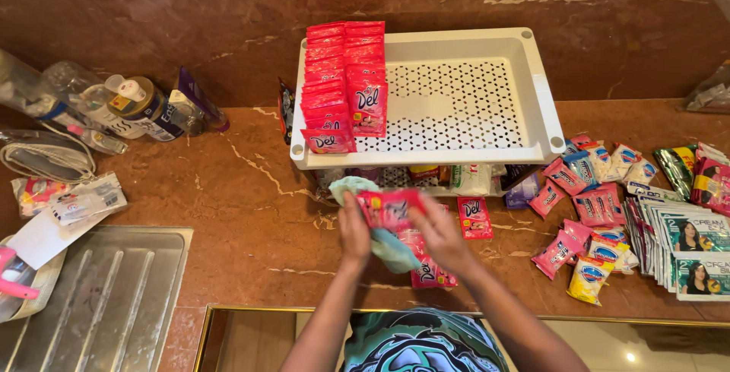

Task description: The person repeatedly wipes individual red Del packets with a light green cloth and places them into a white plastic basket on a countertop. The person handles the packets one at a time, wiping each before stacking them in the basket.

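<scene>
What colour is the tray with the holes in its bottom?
White, or slightly cream. The perforated tray shows best in the head view, with rows of red sachets stacked at its left end.

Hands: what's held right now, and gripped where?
Both hold one red sachet: left hand pinches its left end, right hand its right end. A light teal cloth sits bunched under the hands; which hand grips it cannot be told.

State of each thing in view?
Left hand: gripping red sachet and cloth.
Right hand: gripping same sachet.
White tray: two sachet rows at left, rest bare.
Pink packets: loose on counter.
</scene>
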